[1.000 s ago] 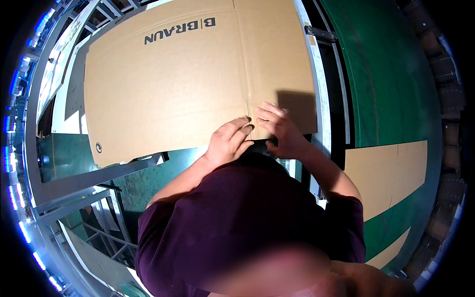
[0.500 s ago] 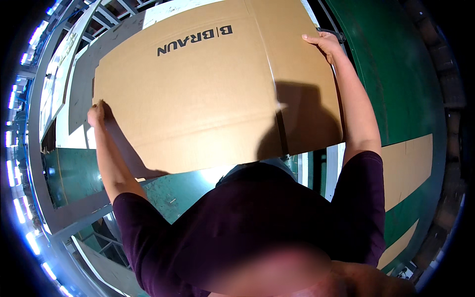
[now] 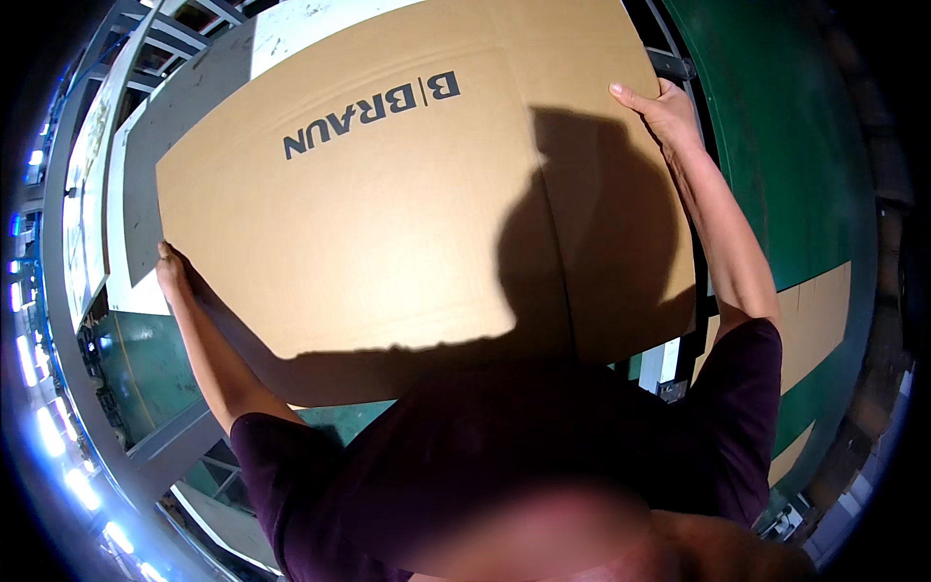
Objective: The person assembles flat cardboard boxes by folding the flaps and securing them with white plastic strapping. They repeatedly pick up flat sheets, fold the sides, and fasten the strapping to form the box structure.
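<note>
A large flat sheet of brown cardboard [image 3: 388, 223] with dark printing, upside down to me, spans the space before my body. A crease runs across its right part, and shadow falls over its right and near portions. My left hand [image 3: 172, 272] grips the left edge, thumb on top and the other fingers mostly hidden underneath. At the far right, my right hand [image 3: 667, 112] holds the right edge, its thumb laid along the upper face. Both arms are spread wide.
To the right lies a green surface [image 3: 776, 175] bearing another piece of brown cardboard [image 3: 815, 325]. White and grey panels [image 3: 208, 87] sit beyond the sheet at the far left. A grey metal frame [image 3: 175, 436] runs along the near left, and a dark metal bracket [image 3: 671, 66] is by my right hand.
The cardboard sheet has come nearer to my body, its near edge now lower in view. My left hand has moved nearer and outward; the right has shifted slightly right and nearer.
</note>
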### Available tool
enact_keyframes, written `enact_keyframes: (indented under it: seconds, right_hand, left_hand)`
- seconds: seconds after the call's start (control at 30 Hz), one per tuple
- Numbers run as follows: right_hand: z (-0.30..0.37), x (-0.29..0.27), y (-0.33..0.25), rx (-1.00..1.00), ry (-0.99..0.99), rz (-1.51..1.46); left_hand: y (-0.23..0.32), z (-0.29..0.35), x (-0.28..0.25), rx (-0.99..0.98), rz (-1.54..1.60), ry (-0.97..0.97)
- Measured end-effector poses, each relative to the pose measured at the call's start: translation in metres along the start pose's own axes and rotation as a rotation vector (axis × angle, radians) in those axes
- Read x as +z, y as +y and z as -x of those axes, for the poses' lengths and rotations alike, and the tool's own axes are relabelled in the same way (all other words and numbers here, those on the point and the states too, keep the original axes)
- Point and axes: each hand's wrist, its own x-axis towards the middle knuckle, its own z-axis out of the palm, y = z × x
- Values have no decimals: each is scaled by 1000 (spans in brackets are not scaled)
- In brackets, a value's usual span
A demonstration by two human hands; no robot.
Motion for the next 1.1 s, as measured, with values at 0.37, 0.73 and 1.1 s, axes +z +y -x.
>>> enact_keyframes:
  seconds: [0.37, 0.73, 1.1]
  right_hand:
    - [-5, 2, 16, -1, 209, 378]
    - [15, -12, 7, -96, 232, 520]
    - [62, -8, -2, -81, 248, 487]
  left_hand:
    - [85, 65, -31, -16, -193, 66]
    - [285, 151, -23, 923, 369, 86]
    - [454, 180, -5, 859, 100, 1]
